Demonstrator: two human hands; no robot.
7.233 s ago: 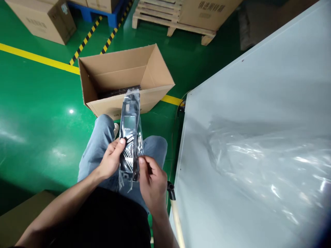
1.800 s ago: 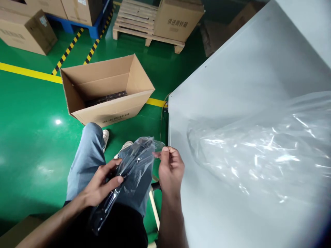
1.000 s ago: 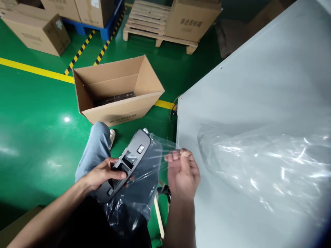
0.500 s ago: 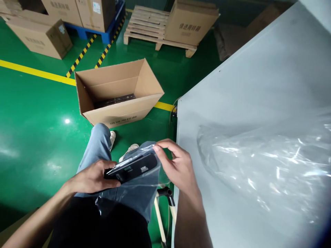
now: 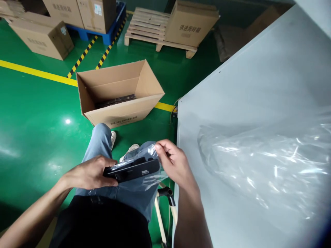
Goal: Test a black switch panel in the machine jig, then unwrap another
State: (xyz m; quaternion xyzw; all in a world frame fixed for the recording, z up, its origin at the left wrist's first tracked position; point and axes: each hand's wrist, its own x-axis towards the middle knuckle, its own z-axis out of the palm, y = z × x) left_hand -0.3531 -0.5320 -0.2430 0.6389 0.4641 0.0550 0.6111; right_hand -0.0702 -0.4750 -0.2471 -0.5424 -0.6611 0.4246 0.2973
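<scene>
A long black part [image 5: 137, 171] with a small white label lies over my lap, partly inside a clear plastic bag [image 5: 152, 179]. My left hand [image 5: 97, 173] grips the part's left end between thumb and fingers. Near the part's right end, my right hand [image 5: 172, 159] pinches the upper edge of the bag between thumb and fingertips. More clear plastic bags [image 5: 269, 165] lie in a shiny heap on the grey table [image 5: 191, 120] to the right.
An open cardboard box [image 5: 124, 115] with dark items inside stands on the green floor ahead. Behind it are a wooden pallet [image 5: 147, 26] with a closed box [image 5: 191, 26], and a blue pallet [image 5: 107, 37] with boxes. A frame leg [image 5: 160, 217] stands beside the table.
The black part has turned, showing a narrower face, and its right end sits slightly further right. The plastic has shifted around it, bunching to the right. Both hands keep their grip.
</scene>
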